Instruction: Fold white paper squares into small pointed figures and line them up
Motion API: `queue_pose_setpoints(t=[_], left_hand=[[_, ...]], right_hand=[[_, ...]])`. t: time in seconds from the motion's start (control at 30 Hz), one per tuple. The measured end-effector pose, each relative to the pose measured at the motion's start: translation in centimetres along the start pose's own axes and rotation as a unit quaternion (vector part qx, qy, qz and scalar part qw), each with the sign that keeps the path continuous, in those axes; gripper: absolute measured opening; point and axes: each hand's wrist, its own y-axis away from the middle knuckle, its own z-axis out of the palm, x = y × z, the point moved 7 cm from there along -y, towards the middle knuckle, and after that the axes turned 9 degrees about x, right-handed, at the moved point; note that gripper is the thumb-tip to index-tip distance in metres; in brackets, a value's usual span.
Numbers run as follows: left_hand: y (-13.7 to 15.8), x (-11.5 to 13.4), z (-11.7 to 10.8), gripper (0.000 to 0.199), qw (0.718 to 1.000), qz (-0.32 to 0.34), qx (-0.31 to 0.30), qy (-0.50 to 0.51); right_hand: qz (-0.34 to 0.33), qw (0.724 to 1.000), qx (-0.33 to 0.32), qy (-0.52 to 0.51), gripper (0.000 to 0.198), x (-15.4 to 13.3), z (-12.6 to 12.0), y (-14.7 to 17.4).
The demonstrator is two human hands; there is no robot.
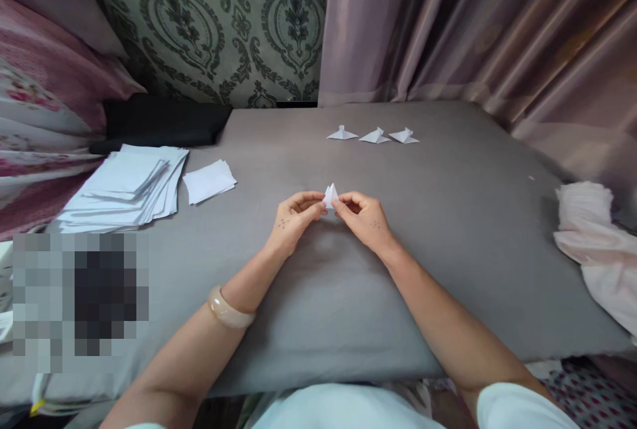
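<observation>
A small piece of folded white paper (331, 196) stands with its pointed tips up between my two hands, just above the middle of the table. My left hand (297, 215) pinches its left side between thumb and fingers. On the other side, my right hand (364, 217) grips it the same way, the thumb pressed against the paper. The fingertips hide its lower part. Farther back, three finished-looking white origami birds (374, 136) sit in a row on the cloth.
Grey cloth covers the table (478, 217). At the left lie a large stack of white paper (124, 187), a smaller stack of paper (210, 182) and a folded black cloth (166, 121). Whitish fabric (590, 230) lies at the right edge. Curtains (398, 31) hang behind.
</observation>
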Motion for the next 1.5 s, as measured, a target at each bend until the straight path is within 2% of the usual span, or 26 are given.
queue_pose_setpoints(t=[0.07, 0.23, 0.37, 0.43, 0.67, 0.87, 1.07, 1.33, 1.43, 1.5], left_hand=[[-0.1, -0.1, -0.1, 0.023, 1.0, -0.004, 0.015, -0.003], [-0.4, -0.7, -0.2, 0.027, 0.999, -0.025, 0.016, 0.029], [-0.7, -1.1, -0.4, 0.029, 0.999, -0.023, 0.011, 0.047], [-0.7, -1.2, -0.4, 0.029, 0.999, -0.022, 0.008, 0.048], [-0.5, -1.6, 0.1, 0.027, 0.998, -0.048, -0.033, 0.006], [-0.7, -1.1, -0.3, 0.025, 1.0, -0.009, -0.019, -0.017], [-0.5, -0.4, 0.1, 0.024, 0.999, 0.012, -0.036, -0.038], [-0.4, -0.8, 0.3, 0.029, 0.993, -0.01, -0.081, -0.088], [-0.5, -0.6, 0.0, 0.031, 0.986, 0.025, -0.083, -0.142], [-0.6, -0.3, -0.1, 0.03, 0.97, 0.079, -0.094, -0.208]], right_hand=[[0.028, 0.999, 0.004, -0.03, 0.02, 0.1, 0.1, 0.0], [0.181, 0.973, -0.007, -0.146, 0.025, 1.5, 0.4, 0.2], [0.225, 0.963, -0.044, -0.142, 0.021, 2.0, 0.7, 0.5], [0.219, 0.965, -0.058, -0.13, 0.021, 1.9, 0.7, 0.5], [0.15, 0.986, -0.044, -0.06, 0.023, 1.5, 0.6, 0.2], [0.071, 0.994, -0.08, -0.026, 0.028, 0.8, 0.6, 0.0], [0.044, 0.994, -0.103, 0.018, 0.03, 0.3, 0.4, 0.2], [0.016, 0.997, -0.066, 0.041, 0.022, 0.8, 0.0, -0.4], [0.015, 0.996, -0.076, 0.049, 0.023, 1.1, 0.2, -0.5], [-0.018, 0.994, -0.075, 0.083, 0.021, 1.1, 0.2, -0.5]])
